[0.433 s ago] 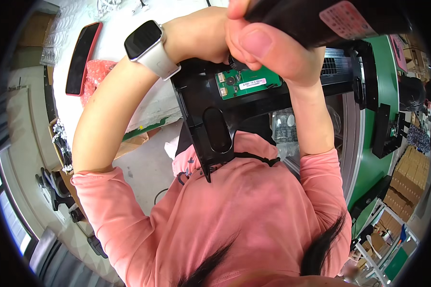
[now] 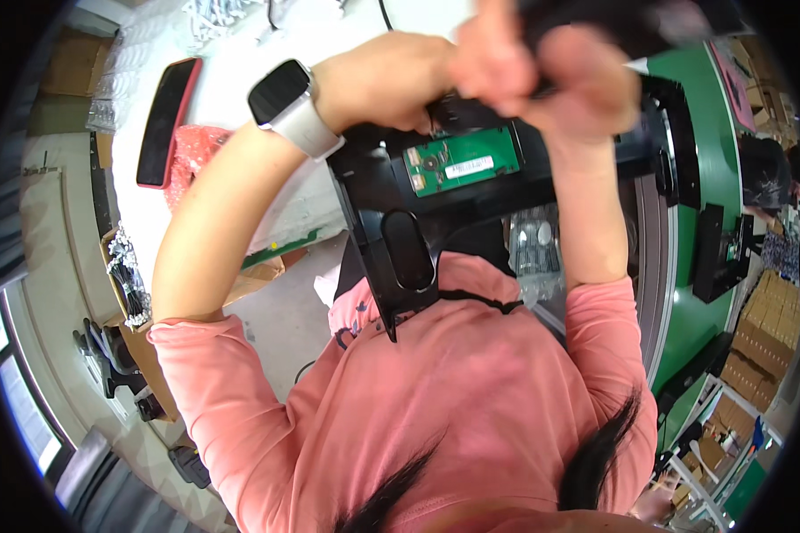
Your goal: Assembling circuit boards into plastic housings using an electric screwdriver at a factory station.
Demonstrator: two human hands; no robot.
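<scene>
A black plastic housing (image 2: 364, 200) with a long oval opening lies across my lap and the bench edge. In it sits a green circuit board (image 2: 449, 167) with a white label strip. My left hand (image 2: 391, 78), wearing a watch, bends over the housing's far side, just above the board; its fingertips are hidden. My right hand (image 2: 587, 84), smeared by motion, is closed around a bulky black handheld object (image 2: 627, 25), held above the housing. The object's working end does not show, so its exact kind is unclear.
A red-edged phone (image 2: 167, 124) and red bubble wrap (image 2: 196, 155) lie on the white bench at left. On the green surface at right is another black part (image 2: 713, 253). Cables (image 2: 126, 275) stick out of a carton at left; brown cartons (image 2: 764, 320) are stacked far right.
My right hand and the black object have shifted right and become blurred. The whole view has moved slightly, so bench, phone and housing appear a little lower and further right.
</scene>
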